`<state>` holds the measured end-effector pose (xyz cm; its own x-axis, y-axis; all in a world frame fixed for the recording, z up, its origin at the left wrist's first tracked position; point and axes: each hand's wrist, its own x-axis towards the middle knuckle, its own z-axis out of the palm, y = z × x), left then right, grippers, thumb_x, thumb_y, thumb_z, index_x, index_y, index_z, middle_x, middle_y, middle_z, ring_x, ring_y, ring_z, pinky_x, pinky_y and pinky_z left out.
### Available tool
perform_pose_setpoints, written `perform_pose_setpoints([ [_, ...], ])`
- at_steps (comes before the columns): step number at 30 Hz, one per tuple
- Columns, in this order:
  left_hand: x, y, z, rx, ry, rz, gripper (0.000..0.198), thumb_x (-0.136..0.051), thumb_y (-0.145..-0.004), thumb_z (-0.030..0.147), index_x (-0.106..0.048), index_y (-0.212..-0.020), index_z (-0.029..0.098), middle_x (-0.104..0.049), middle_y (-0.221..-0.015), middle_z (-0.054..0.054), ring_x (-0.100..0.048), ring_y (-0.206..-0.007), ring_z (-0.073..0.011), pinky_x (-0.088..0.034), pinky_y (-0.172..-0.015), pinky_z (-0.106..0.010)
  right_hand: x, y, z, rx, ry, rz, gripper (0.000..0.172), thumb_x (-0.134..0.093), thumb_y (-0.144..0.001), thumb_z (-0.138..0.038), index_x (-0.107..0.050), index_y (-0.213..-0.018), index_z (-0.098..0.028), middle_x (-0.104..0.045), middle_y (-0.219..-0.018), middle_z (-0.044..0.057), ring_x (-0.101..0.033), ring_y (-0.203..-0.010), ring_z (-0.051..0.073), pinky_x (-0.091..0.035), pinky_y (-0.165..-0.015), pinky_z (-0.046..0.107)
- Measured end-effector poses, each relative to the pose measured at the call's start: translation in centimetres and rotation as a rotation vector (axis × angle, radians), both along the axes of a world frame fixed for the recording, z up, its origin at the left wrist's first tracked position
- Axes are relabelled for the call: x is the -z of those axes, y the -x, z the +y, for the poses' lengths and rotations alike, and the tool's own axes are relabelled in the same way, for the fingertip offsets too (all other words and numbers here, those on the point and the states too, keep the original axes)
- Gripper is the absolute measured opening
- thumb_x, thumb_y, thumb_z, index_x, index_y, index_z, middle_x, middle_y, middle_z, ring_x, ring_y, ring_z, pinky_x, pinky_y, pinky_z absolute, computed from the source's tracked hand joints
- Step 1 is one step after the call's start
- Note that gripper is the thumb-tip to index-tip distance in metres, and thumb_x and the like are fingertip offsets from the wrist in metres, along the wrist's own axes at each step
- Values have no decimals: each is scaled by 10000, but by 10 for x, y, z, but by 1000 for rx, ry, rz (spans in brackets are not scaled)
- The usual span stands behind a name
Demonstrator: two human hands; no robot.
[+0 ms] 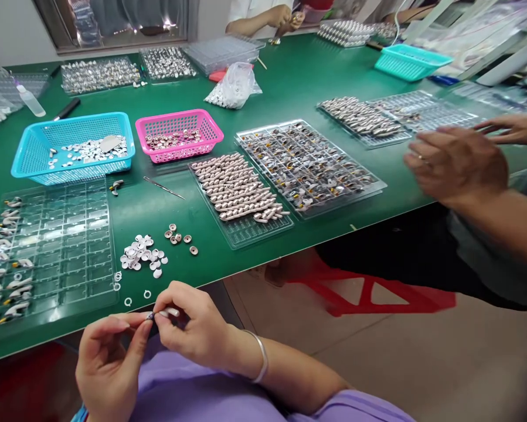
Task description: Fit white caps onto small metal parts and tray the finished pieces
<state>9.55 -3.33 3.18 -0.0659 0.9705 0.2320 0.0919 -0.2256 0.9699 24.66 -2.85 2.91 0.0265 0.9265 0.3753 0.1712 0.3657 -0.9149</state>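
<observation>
Green worktop (289, 88) spreads ahead; at its near edge, the left hand (107, 360) has its fingers pinched on a small dark part (150, 316), the right hand (193, 328) on a slim white stem-shaped piece (172, 312) lying crosswise just beside it; any join is hidden.

Loose copper cups (193, 250): six, just past the right hand (197, 328)!
Thin metal tool (164, 187): only one, farther past it.
Baskets (179, 155): three, all well beyond that hand.
Squeeze bottle (32, 101): one, far left!
</observation>
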Motion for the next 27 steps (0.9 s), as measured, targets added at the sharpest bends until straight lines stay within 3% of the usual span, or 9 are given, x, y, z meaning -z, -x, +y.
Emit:
perform_pose_setpoints([
  [6, 0, 5, -2, 40, -1, 85, 278, -720, -738, 43, -611, -916, 226, -748, -829, 36, -729, -740, -118, -598, -730, -183, 0, -2, 0, -59, 137, 80, 59, -575, -766, -157, -541, -724, -179, -486, -646, -43, -402, -500, 62, -353, -461, 173],
  [9, -3, 12, 4, 152, -52, 328, 209, -685, -816, 99, -651, -977, 227, -716, -887, -4, -695, -779, -132, -580, -715, -219, 3, -5, 0, -23, -18, -41, 63, -549, -806, -150, -531, -755, -183, -491, -656, -35, -433, -540, 81, -388, -508, 186],
  [12, -11, 15, 13, 240, -279, 599, 170, -664, -846, 104, -661, -976, 213, -677, -910, -33, -645, -817, -150, -542, -701, -255, 5, -9, 1, 26, -268, -304, 97, -484, -881, -139, -523, -802, -181, -526, -683, 0, -475, -624, 125, -422, -577, 227],
  [18, -26, 9, 20, 239, -617, 928, 160, -675, -825, 50, -638, -948, 144, -676, -881, -77, -589, -809, -191, -485, -767, -334, -2, -21, 4, 16, -519, -695, 283, -382, -977, -133, -570, -766, -132, -509, -643, 29, -415, -598, 161, -363, -549, 285],
  [27, -35, 2, 25, 299, -597, 1058, 61, -579, -884, 126, -610, -847, 164, -633, -832, -64, -556, -753, -198, -459, -700, -322, -7, -33, 7, -77, -615, -821, 220, -453, -943, -76, -600, -781, -99, -495, -663, 23, -385, -592, 151, -324, -557, 285],
])
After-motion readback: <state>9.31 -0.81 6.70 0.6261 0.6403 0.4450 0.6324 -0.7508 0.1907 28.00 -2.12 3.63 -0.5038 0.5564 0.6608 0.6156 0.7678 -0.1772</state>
